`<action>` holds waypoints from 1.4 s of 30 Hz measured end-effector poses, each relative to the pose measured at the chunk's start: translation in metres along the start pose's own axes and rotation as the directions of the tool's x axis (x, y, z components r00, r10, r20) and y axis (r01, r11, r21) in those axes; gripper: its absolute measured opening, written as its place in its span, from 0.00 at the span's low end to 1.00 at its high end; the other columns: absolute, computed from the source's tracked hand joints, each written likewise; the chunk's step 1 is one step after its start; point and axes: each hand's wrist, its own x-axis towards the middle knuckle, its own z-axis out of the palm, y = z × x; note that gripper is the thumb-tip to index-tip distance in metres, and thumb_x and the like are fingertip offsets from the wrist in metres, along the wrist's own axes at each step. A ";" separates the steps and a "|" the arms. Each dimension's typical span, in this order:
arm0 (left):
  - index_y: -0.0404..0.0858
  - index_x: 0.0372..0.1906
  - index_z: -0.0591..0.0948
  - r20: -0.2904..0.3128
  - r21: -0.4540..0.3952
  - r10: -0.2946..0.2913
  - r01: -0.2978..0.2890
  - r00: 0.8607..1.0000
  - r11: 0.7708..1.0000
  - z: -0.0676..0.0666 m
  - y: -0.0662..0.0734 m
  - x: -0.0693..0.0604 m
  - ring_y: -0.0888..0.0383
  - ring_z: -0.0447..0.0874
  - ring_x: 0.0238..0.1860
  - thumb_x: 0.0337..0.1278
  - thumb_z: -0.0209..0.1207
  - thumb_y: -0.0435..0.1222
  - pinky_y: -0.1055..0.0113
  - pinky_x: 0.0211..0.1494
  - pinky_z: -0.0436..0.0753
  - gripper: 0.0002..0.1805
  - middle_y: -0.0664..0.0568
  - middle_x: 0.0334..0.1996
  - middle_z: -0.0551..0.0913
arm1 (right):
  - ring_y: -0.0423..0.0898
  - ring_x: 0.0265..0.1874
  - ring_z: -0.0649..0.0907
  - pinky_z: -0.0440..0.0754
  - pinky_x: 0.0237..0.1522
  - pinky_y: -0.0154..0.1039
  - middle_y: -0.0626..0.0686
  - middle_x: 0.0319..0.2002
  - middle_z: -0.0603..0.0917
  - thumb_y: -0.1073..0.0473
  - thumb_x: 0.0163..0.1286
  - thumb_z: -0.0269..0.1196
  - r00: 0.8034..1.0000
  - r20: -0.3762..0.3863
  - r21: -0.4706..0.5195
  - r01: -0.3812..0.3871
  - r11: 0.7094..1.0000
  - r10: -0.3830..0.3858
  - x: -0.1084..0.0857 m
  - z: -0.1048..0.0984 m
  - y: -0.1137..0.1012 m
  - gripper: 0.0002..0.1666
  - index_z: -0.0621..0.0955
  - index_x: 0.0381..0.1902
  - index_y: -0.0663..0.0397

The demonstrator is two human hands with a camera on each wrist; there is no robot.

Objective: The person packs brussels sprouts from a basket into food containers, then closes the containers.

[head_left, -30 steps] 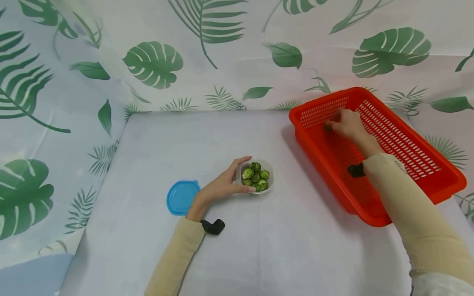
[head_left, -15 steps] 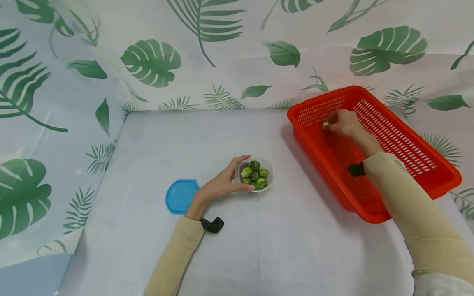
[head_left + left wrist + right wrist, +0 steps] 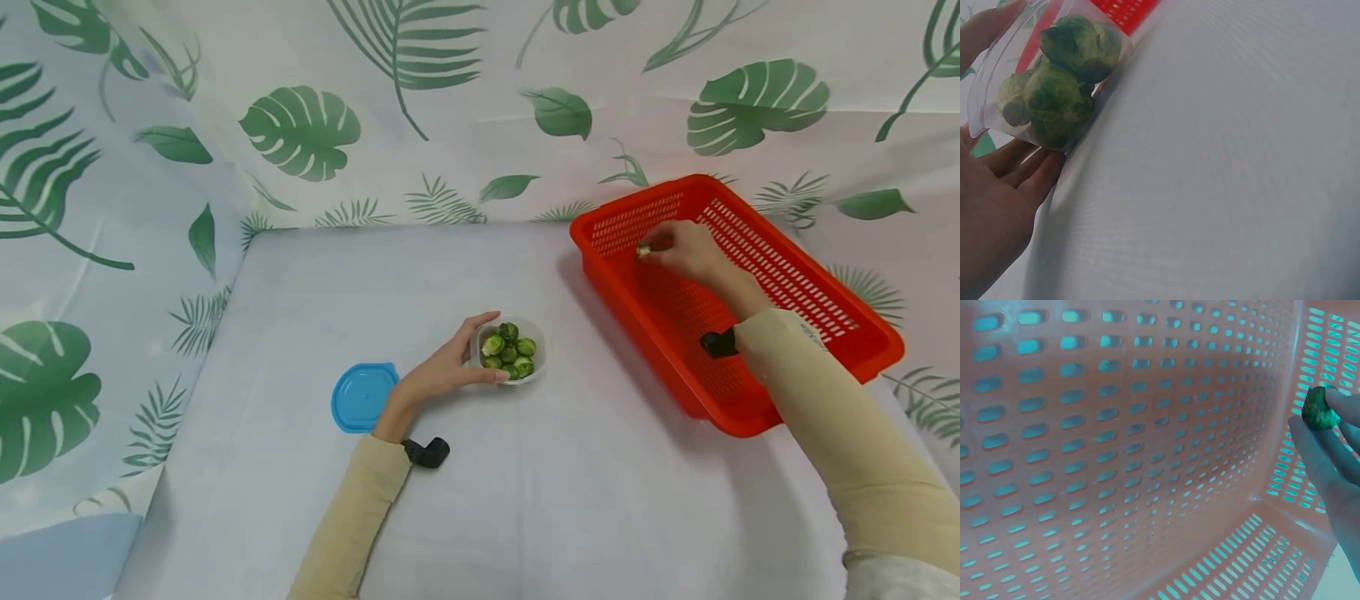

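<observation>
Several green Brussels sprouts [image 3: 509,350] lie in a small clear plastic container [image 3: 542,354] on the table. My left hand [image 3: 442,367] grips this container from its left side, thumb and fingers around the wall; the left wrist view shows the sprouts [image 3: 1057,97] through the clear plastic. Inside the far left end of the red basket [image 3: 675,379], my right hand [image 3: 690,250] pinches one Brussels sprout [image 3: 643,250] between thumb and fingers. The right wrist view has that sprout [image 3: 1319,409] at the fingertips, before the slotted basket wall [image 3: 1116,425].
A blue lid [image 3: 362,398] lies flat on the white-covered table [image 3: 360,292], left of the container and partly behind the left wrist. Leaf-printed cloth [image 3: 450,125] hangs at the back and left. The basket's raised rim surrounds the right hand.
My right hand has lifted slightly inside the basket, and the sprout it pinches shows more clearly at its fingertips. The left hand keeps its grip on the container. The head view has shifted slightly.
</observation>
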 end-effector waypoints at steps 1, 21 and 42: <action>0.62 0.82 0.51 0.001 0.000 -0.001 0.001 1.000 1.000 0.000 0.000 0.000 0.52 0.41 0.84 0.62 0.70 0.45 0.44 0.83 0.53 0.51 0.54 0.84 0.45 | 0.63 0.50 0.81 0.81 0.43 0.40 0.70 0.54 0.83 0.60 0.74 0.64 1.000 -0.001 0.002 0.007 1.000 -0.007 -0.002 0.000 -0.002 0.20 0.81 0.57 0.68; 0.66 0.81 0.51 0.003 -0.030 -0.003 0.003 1.000 1.000 -0.004 -0.001 -0.001 0.49 0.38 0.84 0.62 0.70 0.47 0.43 0.83 0.51 0.50 0.54 0.84 0.45 | 0.60 0.56 0.82 0.81 0.60 0.60 0.64 0.54 0.86 0.57 0.72 0.67 0.996 -0.030 0.033 0.087 0.996 -0.086 -0.035 -0.010 -0.048 0.20 0.83 0.58 0.59; 0.64 0.81 0.51 0.001 -0.024 0.016 -0.016 1.000 1.000 -0.004 -0.002 -0.001 0.50 0.39 0.84 0.63 0.69 0.45 0.43 0.83 0.50 0.50 0.53 0.83 0.47 | 0.51 0.52 0.84 0.83 0.59 0.54 0.54 0.51 0.88 0.60 0.71 0.68 0.975 0.025 0.045 0.219 0.975 -0.221 -0.061 -0.001 -0.106 0.16 0.85 0.56 0.51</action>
